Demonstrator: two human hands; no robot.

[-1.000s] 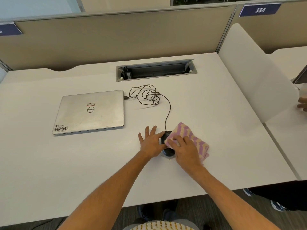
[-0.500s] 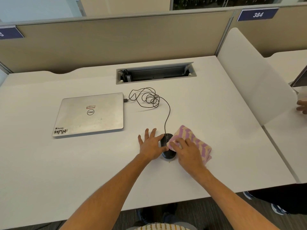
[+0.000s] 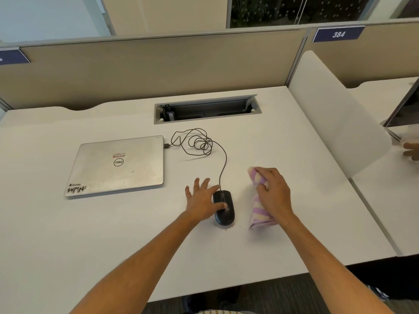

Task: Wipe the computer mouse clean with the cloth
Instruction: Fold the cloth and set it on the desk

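A white rectangular desk (image 3: 260,143) carries a closed silver laptop (image 3: 118,166), well left of the grips. The bunched purple-and-cream striped cloth (image 3: 258,211) is clenched in the right hand (image 3: 275,193). The black corded computer mouse (image 3: 224,208) is steadied under the spread-fingered left hand (image 3: 201,203), just left of the cloth.

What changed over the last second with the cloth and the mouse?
The right hand lifted the cloth off the mouse and carried it to the right; there is now a gap between them and the mouse's top is uncovered. The left hand still steadies the mouse's left side. Laptop and cable unchanged.
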